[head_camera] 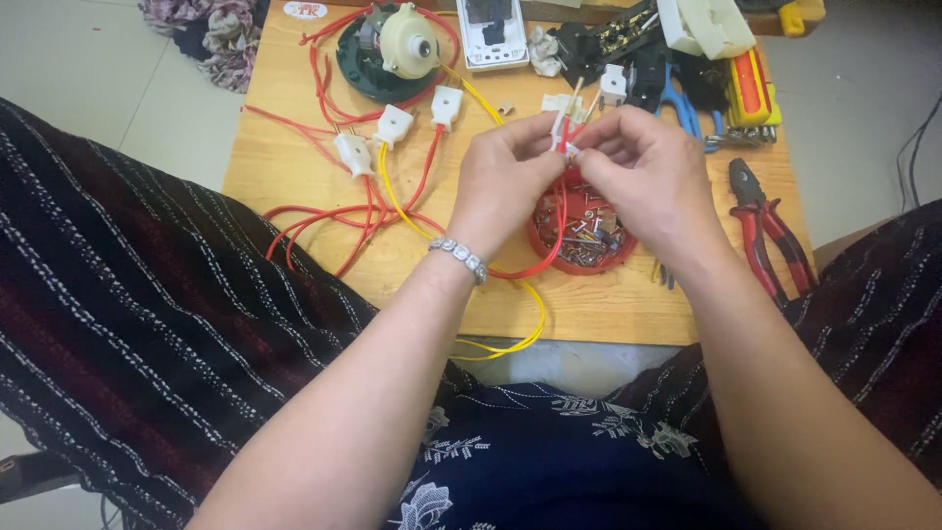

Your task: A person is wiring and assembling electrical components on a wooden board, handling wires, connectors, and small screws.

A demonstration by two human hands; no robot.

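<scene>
At frame centre, our left hand (505,177) and right hand (643,172) pinch a small white plastic connector (561,128), fingers closed; seating its red wire (559,231) needs steadiness.

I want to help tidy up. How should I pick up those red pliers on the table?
Grab the pliers by the two red handles, coming from the near side. The handles point toward the person and lie a bit spread; the dark metal jaws point away.

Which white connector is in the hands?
The one pinched between left hand and right hand, the connector above the red dish. The three others lie untouched on the table, left.
</scene>
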